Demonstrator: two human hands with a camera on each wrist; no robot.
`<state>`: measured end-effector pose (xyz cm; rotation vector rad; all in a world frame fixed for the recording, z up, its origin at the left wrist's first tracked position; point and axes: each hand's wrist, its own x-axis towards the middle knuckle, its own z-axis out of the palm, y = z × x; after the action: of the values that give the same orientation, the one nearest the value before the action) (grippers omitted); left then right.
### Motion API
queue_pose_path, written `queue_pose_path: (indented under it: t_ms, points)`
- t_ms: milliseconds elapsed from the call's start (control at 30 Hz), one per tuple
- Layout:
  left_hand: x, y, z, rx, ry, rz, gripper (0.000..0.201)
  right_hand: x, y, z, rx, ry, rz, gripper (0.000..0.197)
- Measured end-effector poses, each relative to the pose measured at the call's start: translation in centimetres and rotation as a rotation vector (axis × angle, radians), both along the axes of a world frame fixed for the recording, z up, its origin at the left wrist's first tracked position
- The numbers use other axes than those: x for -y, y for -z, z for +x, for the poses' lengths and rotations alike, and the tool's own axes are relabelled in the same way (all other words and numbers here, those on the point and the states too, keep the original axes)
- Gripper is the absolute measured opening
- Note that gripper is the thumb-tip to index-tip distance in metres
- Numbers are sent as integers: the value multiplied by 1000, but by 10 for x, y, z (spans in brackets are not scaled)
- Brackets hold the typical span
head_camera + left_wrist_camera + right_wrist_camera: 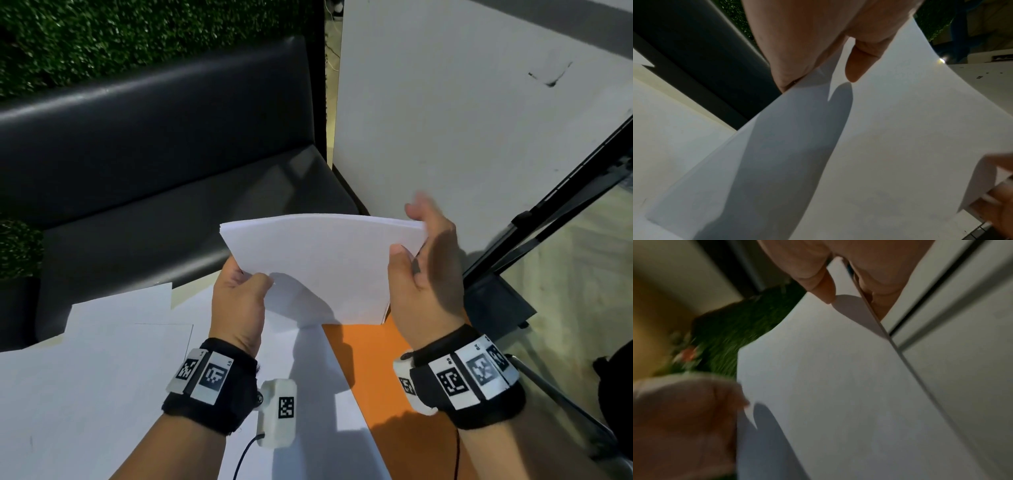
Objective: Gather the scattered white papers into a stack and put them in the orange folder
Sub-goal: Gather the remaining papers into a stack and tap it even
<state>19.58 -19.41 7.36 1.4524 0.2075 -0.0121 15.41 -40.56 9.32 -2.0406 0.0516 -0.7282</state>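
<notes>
- Head view: both hands hold a stack of white papers (322, 267) up in the air, above the bench (178, 301) and the orange folder (404, 394).
- Left hand (239, 301) pinches the stack's near-left corner, thumb on top and fingers curled underneath.
- Right hand (424, 274) clamps the right edge, thumb on the front face; its fingertips are blurred.
- Only the head view shows the loose papers (102, 359) lying on the bench, one overlapping the folder's left side, and the dark seat (154, 192) behind.
- Left wrist view gets close on the thumb (859, 65) pressing the sheet, which bows upward.
- Right wrist view shows the stack's thin edge (875, 321) between thumb and fingers.
</notes>
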Motion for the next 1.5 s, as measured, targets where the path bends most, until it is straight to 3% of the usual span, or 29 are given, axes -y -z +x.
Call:
queue_pose_path:
  t_ms: [67, 133, 200, 267, 367, 500, 767, 867, 1033, 1167, 1300, 1500]
  points:
    - [-1, 3, 0, -24, 14, 1, 54, 2, 5, 2, -156, -28, 426, 76]
    - [0, 7, 1, -51, 16, 6, 55, 0, 14, 5, -359, -61, 606, 50]
    - [2, 7, 0, -46, 11, 12, 48, -4, 20, 4, -477, -58, 608, 24]
    - [1, 1, 1, 3, -9, -26, 41, -3, 17, 5, -441, -56, 618, 16]
    - [-1, -4, 2, 53, -15, -49, 43, 2, 15, 5, -368, -136, 677, 25]
    - [0, 1, 1, 23, -24, -41, 48, -2, 24, 0, -448, -190, 726, 38]
    - [4, -5, -3, 53, -15, -88, 43, -9, 25, -5, -429, -153, 741, 28]
    - [5, -9, -1, 92, -15, -96, 43, -8, 25, -3, -408, -181, 745, 33]
    - [9, 2, -7, 45, -20, -64, 52, -12, 41, -1, -506, -88, 739, 23]
    - [5, 12, -7, 10, -35, -47, 50, -12, 47, -2, -529, -124, 691, 16]
    - [6, 22, -6, -39, -34, -24, 52, -9, 50, -1, -532, -135, 711, 28]
    - [9, 27, -3, -86, -23, 41, 43, -7, 47, 0, -556, -132, 663, 28]
